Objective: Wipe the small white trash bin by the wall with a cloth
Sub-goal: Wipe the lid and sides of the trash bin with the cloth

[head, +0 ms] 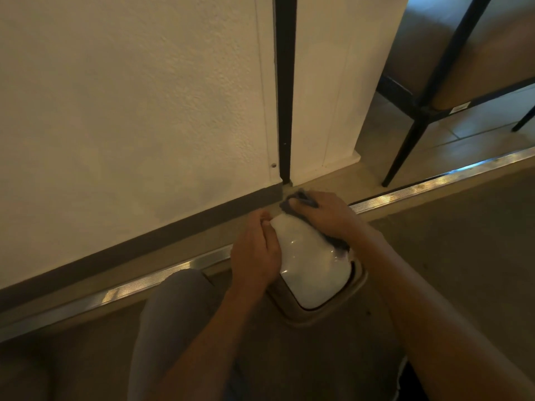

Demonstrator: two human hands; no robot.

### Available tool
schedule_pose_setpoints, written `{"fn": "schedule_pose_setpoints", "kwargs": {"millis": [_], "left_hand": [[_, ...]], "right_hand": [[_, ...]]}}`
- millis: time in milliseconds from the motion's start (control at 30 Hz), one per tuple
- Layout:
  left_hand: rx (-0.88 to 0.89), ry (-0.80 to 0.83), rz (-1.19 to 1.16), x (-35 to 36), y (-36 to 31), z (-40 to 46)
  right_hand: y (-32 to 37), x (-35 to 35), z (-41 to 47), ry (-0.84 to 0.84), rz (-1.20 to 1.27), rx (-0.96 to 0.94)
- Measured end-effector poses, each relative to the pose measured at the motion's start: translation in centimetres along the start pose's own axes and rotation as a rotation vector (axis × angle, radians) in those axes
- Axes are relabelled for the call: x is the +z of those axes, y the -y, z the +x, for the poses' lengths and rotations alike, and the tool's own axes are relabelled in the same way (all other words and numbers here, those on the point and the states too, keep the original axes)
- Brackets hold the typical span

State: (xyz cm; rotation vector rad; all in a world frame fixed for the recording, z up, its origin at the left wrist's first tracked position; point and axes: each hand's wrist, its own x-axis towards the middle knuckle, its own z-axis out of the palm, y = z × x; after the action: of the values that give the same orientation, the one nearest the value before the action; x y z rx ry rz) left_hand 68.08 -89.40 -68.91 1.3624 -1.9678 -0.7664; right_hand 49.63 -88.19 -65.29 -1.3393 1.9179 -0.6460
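The small white trash bin (311,266) lies tipped on the floor near the wall, its glossy side up and its beige rim (318,315) toward me. My left hand (256,250) grips the bin's left side, fingers curled around its far edge. My right hand (327,212) holds a dark grey cloth (292,202) against the bin's far right side. Part of the cloth shows under my wrist at the bin's right edge.
A white wall (130,111) with a dark baseboard (173,224) rises just behind the bin. A metal floor strip (434,183) runs diagonally across. A black-legged stool (411,134) stands at the upper right. My knee (173,308) is left of the bin.
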Motion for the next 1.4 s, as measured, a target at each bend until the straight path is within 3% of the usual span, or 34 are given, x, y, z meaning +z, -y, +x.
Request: {"fn": "schedule_pose_setpoints", "kwargs": {"millis": [100,300,500,833,1200,1400], "left_hand": [[0.009,0.016,0.064,0.2,0.0,0.2],[0.038,-0.003,0.148,0.2,-0.3,0.4],[-0.030,0.011,0.196,0.9,-2.1,-1.0],[0.014,-0.054,0.296,2.1,-2.3,-2.2],[0.016,-0.036,0.292,1.8,-2.4,-1.6],[0.051,-0.018,0.289,2.0,-2.3,-1.5]], "right_hand": [[-1.7,-1.3,-0.4,-0.046,0.221,0.100],[-3.9,-1.9,-0.3,-0.101,0.428,0.182],[-6.2,-1.9,-0.3,-0.095,0.463,0.203],[-7.2,-1.3,0.9,0.021,0.498,0.245],[-8.4,-0.7,-4.6,-0.060,0.560,0.435],[-6.2,-2.6,-1.0,0.009,0.489,0.370]]}}
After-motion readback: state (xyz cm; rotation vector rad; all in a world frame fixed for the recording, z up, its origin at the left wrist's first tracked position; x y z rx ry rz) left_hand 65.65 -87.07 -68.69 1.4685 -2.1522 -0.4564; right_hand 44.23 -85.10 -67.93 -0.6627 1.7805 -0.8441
